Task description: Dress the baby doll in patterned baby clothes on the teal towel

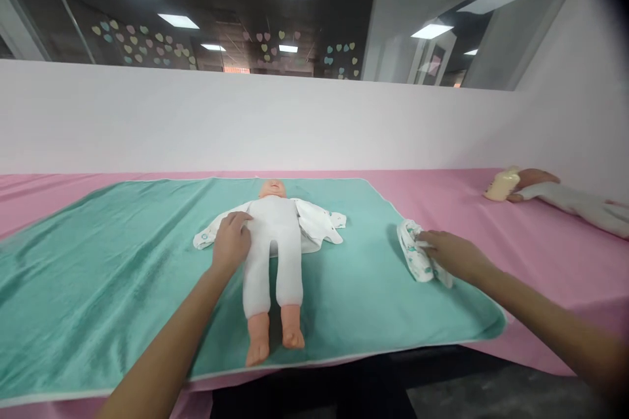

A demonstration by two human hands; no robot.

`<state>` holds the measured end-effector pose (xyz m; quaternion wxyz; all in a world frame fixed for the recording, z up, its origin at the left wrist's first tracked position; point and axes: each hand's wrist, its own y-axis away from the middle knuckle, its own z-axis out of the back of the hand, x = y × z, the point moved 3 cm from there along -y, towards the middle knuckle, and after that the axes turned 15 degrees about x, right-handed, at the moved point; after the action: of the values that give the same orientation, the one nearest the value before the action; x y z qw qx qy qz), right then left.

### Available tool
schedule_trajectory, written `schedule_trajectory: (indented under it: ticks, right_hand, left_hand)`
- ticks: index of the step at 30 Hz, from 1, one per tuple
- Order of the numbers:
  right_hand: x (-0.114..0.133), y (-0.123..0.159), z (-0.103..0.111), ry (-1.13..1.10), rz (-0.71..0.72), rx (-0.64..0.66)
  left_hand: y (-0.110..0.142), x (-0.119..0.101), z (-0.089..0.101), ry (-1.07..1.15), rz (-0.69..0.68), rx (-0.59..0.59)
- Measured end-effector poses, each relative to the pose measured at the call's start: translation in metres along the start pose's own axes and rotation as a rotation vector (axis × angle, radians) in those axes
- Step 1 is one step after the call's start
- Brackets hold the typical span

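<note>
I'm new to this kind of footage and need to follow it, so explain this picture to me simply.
There is no machine here: a person works with two bare hands. The one picture comes from a camera on their head, looking forward and down. A doll lies face up on a green towel, over a pink cover. A white garment spreads out beneath the doll. The left hand is at the doll's side. The right hand has its grip on a bunched printed cloth. At the far right is a pale yellow bottle.
</note>
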<state>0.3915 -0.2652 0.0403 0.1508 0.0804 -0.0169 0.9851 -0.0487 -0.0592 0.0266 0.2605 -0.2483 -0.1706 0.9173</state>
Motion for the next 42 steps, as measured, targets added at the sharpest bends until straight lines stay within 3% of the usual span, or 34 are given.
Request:
schedule_trajectory:
  ticks: [3, 5, 8, 12, 15, 19, 21, 24, 27, 29, 31, 34, 37, 39, 42]
  right_hand:
    - [0.019, 0.0, 0.045, -0.188, 0.059, -0.001]
    - [0.048, 0.008, 0.084, -0.382, 0.131, -0.126]
    - [0.112, 0.034, 0.135, -0.703, 0.344, -0.174]
    - [0.2, 0.076, 0.191, -0.991, 0.644, -0.041]
    - [0.236, 0.094, 0.235, -1.16, 0.803, -0.066]
    - [0.238, 0.081, 0.279, -1.238, 0.901, -0.251]
    - [0.235, 0.072, 0.278, -1.171, 0.909, -0.302]
    - [0.239, 0.079, 0.244, -0.908, 0.853, -0.406]
    - [0.253, 0.118, 0.195, -0.584, 0.92, -0.519]
    - [0.265, 0.144, 0.166, -0.424, 1.018, -0.393]
    - [0.272, 0.158, 0.147, -0.393, 1.017, -0.217]
    - [0.277, 0.154, 0.129, -0.513, 0.973, 0.098]
    - [0.283, 0.148, 0.117, -0.704, 1.075, 0.442]
    - [0.284, 0.149, 0.113, -0.828, 1.123, 0.535]
    - [0.278, 0.151, 0.114, -0.896, 1.013, 0.486]
  left_hand:
    - [0.024, -0.036, 0.016, 0.16, -0.064, 0.067]
    - [0.038, -0.073, 0.028, 0.315, -0.099, 0.216]
    - [0.058, -0.141, 0.056, 0.524, -0.199, 0.421]
    - [0.076, -0.214, 0.1, 0.66, -0.278, 0.592]
    - [0.088, -0.23, 0.124, 0.67, -0.258, 0.68]
    - [0.1, -0.208, 0.138, 0.75, -0.132, 0.708]
    - [0.103, -0.195, 0.143, 0.919, -0.067, 0.665]
    - [0.106, -0.184, 0.152, 1.134, -0.037, 0.521]
    - [0.106, -0.182, 0.163, 0.951, -0.053, 0.414]
    - [0.107, -0.185, 0.17, 0.691, -0.066, 0.447]
    - [0.11, -0.194, 0.177, 0.475, -0.119, 0.551]
    - [0.117, -0.213, 0.191, 0.326, -0.294, 0.67]
    - [0.125, -0.229, 0.207, 0.305, -0.412, 0.664]
    - [0.13, -0.231, 0.215, 0.29, -0.398, 0.632]
    - [0.133, -0.228, 0.228, 0.231, -0.305, 0.542]
